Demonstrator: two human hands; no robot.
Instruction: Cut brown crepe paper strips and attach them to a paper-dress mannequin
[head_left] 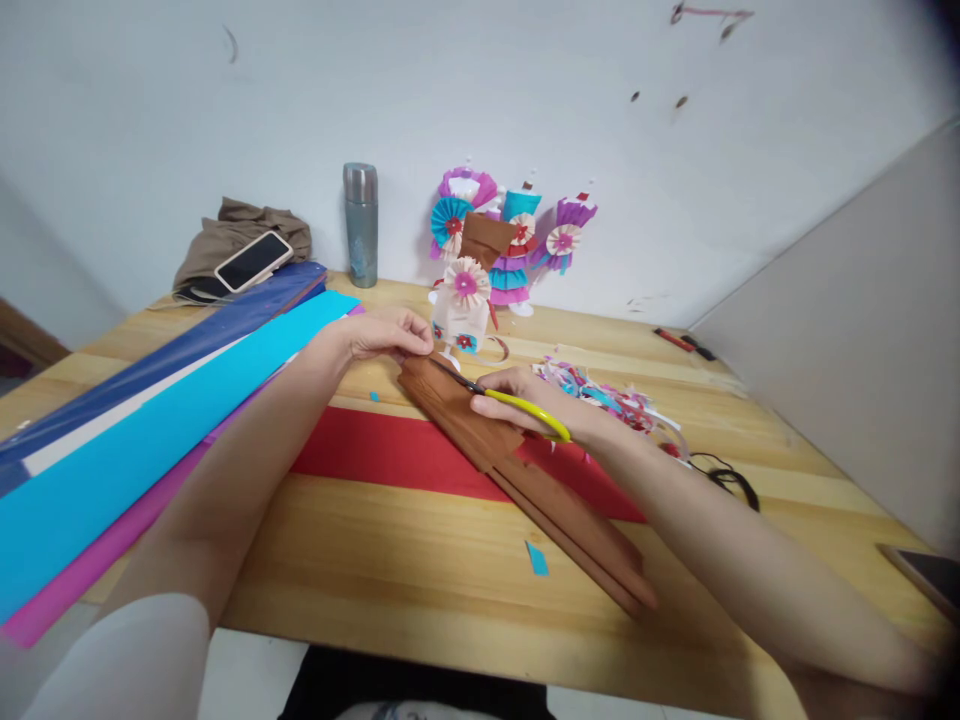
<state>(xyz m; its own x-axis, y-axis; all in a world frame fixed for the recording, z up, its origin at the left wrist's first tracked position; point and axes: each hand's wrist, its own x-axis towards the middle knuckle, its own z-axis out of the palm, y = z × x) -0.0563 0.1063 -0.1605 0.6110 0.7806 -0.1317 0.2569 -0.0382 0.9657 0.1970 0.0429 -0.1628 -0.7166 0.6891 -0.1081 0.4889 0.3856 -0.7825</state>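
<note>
Brown paper (450, 402), folded, lying across red paper (375, 450) on the wooden table (337, 560); left hand (386, 333), fingertips pinched on its far end; right hand (517, 385), closed around yellow-handled scissors (531, 408), blades at that end; several paper-dressed stands (469, 290) stood by the wall, apparently complete; the brown length looked largely uncut, so most cutting there seemingly remained; one bottle (361, 235), upright, lid on, contents hidden; paper scraps (592, 390), loose, heaped in no container.
</note>
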